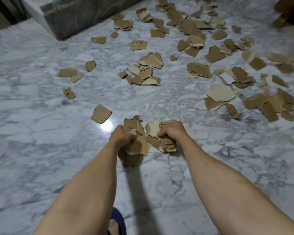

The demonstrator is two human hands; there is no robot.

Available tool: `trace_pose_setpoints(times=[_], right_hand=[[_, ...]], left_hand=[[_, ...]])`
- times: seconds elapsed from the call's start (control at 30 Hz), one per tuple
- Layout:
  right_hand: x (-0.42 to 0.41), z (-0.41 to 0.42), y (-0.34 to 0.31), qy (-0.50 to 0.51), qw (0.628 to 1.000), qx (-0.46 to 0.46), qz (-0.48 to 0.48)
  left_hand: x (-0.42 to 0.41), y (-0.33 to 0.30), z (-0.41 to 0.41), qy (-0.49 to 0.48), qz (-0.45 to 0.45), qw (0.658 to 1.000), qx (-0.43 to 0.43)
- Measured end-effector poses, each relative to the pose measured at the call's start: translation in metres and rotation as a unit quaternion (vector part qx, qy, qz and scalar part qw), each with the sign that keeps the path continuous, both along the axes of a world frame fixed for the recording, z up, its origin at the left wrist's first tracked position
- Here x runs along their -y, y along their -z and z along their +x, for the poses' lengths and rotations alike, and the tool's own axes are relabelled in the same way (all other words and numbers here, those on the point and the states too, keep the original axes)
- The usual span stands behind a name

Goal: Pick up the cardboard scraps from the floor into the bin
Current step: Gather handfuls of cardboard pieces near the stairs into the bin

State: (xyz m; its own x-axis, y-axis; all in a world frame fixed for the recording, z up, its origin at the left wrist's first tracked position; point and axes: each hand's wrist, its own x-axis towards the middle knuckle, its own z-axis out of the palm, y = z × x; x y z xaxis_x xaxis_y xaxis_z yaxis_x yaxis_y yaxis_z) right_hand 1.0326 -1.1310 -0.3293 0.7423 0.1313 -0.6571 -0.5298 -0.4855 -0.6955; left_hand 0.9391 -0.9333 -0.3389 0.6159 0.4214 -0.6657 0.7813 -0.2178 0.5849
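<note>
My left hand (121, 135) is closed around a thick bundle of brown cardboard scraps (134, 148), held above the marble floor (41, 124). Right beside it, my right hand (171, 131) grips a second bunch of scraps (161, 143). The two bundles almost touch. One loose scrap (101, 114) lies just ahead to the left of my hands. Several more scraps (202, 53) are scattered over the floor ahead and to the right. No bin shows in the head view.
A dark marble step or plinth (78, 16) rises at the top left. Wooden furniture legs (285, 12) stand at the top right. My foot in a dark slipper (116, 223) is at the bottom centre. A light glare (106, 125) reflects off the floor.
</note>
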Motion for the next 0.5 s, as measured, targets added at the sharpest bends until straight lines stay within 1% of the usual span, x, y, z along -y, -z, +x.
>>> trace_pose_setpoints(times=[0.13, 0.2, 0.3, 0.43, 0.5], right_hand=[[-0.021, 0.013, 0.009, 0.043, 0.999, -0.007, 0.027], [-0.033, 0.026, 0.012, 0.077, 0.996, -0.01, 0.047], [-0.055, 0.052, 0.014, 0.099, 0.993, 0.007, 0.062], [-0.089, 0.085, 0.005, 0.094, 0.994, 0.027, 0.048], [-0.108, 0.098, -0.006, 0.083, 0.996, 0.025, 0.031]], left_hand=[[-0.062, 0.003, 0.019, -0.113, -0.005, 0.993, 0.039], [-0.098, 0.006, 0.031, -0.142, 0.012, 0.989, 0.036], [-0.124, 0.011, 0.049, -0.13, 0.037, 0.991, -0.003], [-0.125, 0.023, 0.068, -0.092, 0.07, 0.993, -0.027], [-0.121, 0.023, 0.074, -0.081, 0.076, 0.992, -0.06]])
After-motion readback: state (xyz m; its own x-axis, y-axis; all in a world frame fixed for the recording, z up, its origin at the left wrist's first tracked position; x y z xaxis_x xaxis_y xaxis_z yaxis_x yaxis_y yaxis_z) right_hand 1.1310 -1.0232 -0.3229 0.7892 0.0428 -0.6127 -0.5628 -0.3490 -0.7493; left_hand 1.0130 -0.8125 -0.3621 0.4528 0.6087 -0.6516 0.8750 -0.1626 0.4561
